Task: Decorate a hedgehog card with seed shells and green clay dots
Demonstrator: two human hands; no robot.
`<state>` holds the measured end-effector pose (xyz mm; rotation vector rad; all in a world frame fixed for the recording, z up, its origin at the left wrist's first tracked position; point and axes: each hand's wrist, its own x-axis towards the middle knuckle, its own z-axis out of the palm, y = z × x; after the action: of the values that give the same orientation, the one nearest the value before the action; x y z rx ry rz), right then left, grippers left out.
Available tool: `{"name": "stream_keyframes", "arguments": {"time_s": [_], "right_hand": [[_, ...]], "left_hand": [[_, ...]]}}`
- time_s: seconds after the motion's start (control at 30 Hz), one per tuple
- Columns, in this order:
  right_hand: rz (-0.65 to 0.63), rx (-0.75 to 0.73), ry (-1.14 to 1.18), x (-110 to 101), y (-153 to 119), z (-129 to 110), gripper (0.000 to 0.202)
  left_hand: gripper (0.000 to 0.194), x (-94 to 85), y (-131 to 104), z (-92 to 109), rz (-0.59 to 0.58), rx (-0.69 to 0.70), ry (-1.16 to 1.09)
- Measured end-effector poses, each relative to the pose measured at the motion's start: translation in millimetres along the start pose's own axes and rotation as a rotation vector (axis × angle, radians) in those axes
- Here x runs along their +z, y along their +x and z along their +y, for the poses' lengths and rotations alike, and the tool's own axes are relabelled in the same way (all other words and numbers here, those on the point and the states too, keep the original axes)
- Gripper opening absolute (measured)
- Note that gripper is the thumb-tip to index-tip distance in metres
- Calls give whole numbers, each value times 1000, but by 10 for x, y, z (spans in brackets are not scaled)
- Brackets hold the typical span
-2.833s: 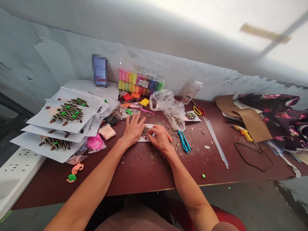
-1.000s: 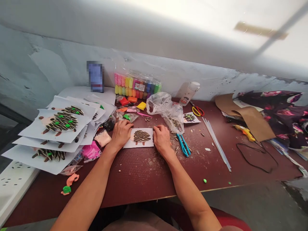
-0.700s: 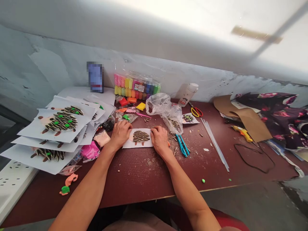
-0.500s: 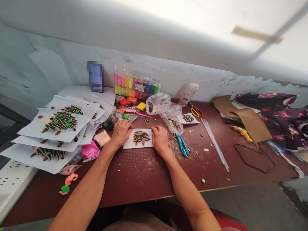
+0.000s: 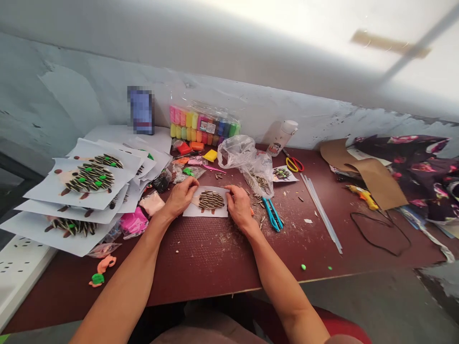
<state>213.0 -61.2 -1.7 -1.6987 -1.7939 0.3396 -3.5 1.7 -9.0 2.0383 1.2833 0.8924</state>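
A small white card (image 5: 190, 211) lies on the dark red table, bearing a hedgehog shape covered in striped seeds, with brown feet along its lower edge. My left hand (image 5: 182, 197) pinches the card's upper left corner between thumb and fingers. At the upper right corner, my right hand (image 5: 238, 204) grips the card with its fingers bent. Beyond my right hand are a plastic bag with seeds (image 5: 261, 179) and a blue cutter (image 5: 273, 215).
Stacked hedgehog sheets (image 5: 46, 184) and a pink clay packet (image 5: 134, 222) are at the left. Behind are coloured clay packs (image 5: 201, 126) and a white bottle (image 5: 282, 137). Scissors (image 5: 294, 163), clear sticks (image 5: 322, 215) and a yellow glue gun (image 5: 366, 197) lie at the right.
The fingers of my left hand have shifted slightly along the card's upper left corner, and the card's top edge sits a little higher. The camera view has moved slightly.
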Motion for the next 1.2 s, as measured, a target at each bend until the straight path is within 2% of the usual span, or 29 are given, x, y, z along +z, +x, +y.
{"name": "stream_keyframes", "arguments": {"time_s": [0.33, 0.67, 0.93, 1.2], "right_hand": [[8, -45, 14, 19, 12, -40, 31], [33, -7, 13, 60, 15, -41, 41], [27, 16, -19, 84, 33, 2, 41], [9, 3, -64, 100, 23, -21, 40]], "left_hand": [[33, -10, 57, -53, -14, -52, -125], [34, -8, 59, -44, 14, -45, -146], [36, 46, 37, -91, 115, -27, -53], [33, 103, 10, -153, 123, 3, 129]]}}
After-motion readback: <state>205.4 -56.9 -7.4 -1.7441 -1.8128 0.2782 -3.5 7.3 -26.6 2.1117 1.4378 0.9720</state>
